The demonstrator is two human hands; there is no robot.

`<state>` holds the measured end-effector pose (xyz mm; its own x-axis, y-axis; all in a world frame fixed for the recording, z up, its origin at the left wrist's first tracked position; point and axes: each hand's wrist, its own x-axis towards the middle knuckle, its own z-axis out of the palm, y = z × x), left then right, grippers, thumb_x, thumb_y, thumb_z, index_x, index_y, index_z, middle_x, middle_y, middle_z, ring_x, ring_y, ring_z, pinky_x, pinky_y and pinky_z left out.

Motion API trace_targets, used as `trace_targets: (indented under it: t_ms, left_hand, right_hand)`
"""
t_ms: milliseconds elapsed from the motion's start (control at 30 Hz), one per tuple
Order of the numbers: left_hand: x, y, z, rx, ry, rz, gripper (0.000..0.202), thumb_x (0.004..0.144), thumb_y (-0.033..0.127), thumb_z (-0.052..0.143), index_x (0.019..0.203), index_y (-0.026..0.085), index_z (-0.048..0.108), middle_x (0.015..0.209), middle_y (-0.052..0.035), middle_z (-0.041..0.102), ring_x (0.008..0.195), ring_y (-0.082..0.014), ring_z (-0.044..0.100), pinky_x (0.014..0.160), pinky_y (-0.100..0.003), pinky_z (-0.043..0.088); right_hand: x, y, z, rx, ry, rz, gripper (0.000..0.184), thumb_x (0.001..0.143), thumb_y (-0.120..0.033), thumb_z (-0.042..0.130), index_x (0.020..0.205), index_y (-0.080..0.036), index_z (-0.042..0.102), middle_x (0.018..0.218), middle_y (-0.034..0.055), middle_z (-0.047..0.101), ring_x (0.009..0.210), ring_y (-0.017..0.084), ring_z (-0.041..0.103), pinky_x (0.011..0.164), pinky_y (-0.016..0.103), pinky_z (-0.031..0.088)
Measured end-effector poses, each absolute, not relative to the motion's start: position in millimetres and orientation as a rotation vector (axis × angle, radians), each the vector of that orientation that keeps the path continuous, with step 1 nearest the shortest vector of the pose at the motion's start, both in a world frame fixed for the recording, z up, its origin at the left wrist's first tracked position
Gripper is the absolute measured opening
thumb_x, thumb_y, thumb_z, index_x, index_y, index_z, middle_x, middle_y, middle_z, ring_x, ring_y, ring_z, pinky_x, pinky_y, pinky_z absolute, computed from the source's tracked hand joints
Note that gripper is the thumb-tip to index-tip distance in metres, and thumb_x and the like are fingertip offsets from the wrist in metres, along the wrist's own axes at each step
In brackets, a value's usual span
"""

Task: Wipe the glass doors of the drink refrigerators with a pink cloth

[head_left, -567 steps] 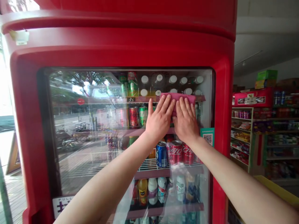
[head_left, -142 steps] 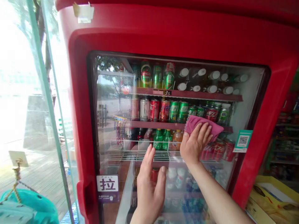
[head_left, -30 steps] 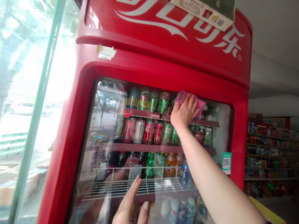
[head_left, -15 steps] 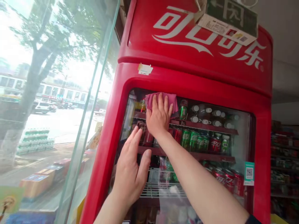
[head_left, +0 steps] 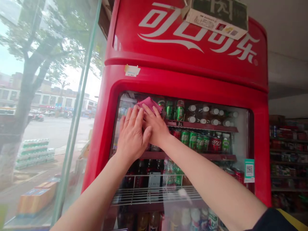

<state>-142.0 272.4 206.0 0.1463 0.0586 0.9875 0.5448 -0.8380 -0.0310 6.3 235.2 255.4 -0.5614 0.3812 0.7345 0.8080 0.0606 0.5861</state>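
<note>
A pink cloth [head_left: 150,104] lies against the upper left of a fridge's glass door [head_left: 243,134], partly hidden by my hands. My right hand [head_left: 155,125] presses it to the glass, fingers stretched over its lower part. Just left of that, my left hand [head_left: 132,133] is raised with its fingers extended, overlapping the right hand in view. Whether the left fingertips touch the cloth or the glass, I cannot tell. Behind the glass stand green drink cans [head_left: 180,110] and several bottles with white caps [head_left: 205,109].
The fridge's red frame [head_left: 183,86] surrounds the door. A boxy sign [head_left: 216,19] hangs before its top panel. A glass pane [head_left: 79,106] stands on the left, with a street beyond. Stocked shelves [head_left: 286,141] are at the right. A QR sticker [head_left: 249,170] is on the door.
My right hand and the cloth have moved left and slightly down across the glass, the cloth now bunched. My left hand has risen beside the right one. The view has shifted right.
</note>
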Motion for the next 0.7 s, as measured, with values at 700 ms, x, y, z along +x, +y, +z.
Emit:
trace_targets:
  t_ms: [700]
  left_hand:
    - [11.5, 200.5, 218.8, -2.061, -0.500, -1.637, 0.074, 0.107, 0.047, 0.054, 0.173, 0.016, 0.036, 0.184, -0.0173, 0.025, 0.173, -0.0359, 0.017, 0.139, -0.059, 0.015]
  right_hand:
    - [266.0, 104.8, 267.5, -1.494, -1.443, -1.562, 0.076, 0.107, -0.048, 0.058, 0.174, -0.017, 0.038, 0.184, 0.0119, 0.028, 0.170, 0.035, 0.025, 0.139, 0.059, 0.018]
